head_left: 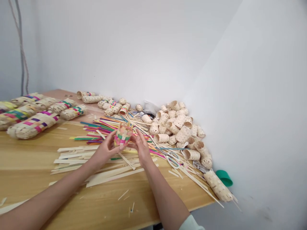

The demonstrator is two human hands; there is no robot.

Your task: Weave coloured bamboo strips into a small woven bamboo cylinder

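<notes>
A small woven strip basket (122, 136) stands upright between my hands, above the middle of the table. Bands of pink, green and pale strips make up its wall, and loose strip ends stick up around the rim. My left hand (107, 150) wraps the basket's left side, with the thumb along the lower front. At the right side, my right hand (142, 148) holds it with its fingertips; some of those fingers are hidden behind it. Under and around my hands lie coloured strips (92, 134) and plain flat strips (79, 155).
White-handled scissors (173, 160) lie right of my hands. Pale woven tubes (176, 123) are heaped against the wall. Longer woven pieces with coloured bands (35, 124) lie at the left. A green ring-like object (224, 178) sits near the table's (100, 204) right edge.
</notes>
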